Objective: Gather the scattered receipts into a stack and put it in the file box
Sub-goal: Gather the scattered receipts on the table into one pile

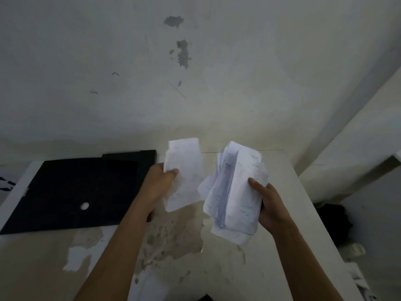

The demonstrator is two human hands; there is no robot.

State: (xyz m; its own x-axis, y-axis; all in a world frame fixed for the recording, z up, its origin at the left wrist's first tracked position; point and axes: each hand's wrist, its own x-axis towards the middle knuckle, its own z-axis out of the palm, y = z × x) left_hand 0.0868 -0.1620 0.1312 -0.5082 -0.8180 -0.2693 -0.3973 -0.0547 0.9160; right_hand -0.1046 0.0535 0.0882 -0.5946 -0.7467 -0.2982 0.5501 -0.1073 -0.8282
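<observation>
My left hand [159, 183] grips a small bunch of white receipts [184, 170] by their left edge, held above the table. My right hand [269, 205] holds a thicker, uneven stack of receipts [236, 192], thumb pressed on its top sheet. The two bundles are side by side with a small gap between them. A black file box [71, 192] with a round hole in its flat lid lies on the table to the left of my left hand; it looks closed.
The worn white table [173, 246] has peeling, stained patches and stands against a scuffed wall. Its right edge drops to the floor, where dark cloth [334, 222] and bits of paper lie.
</observation>
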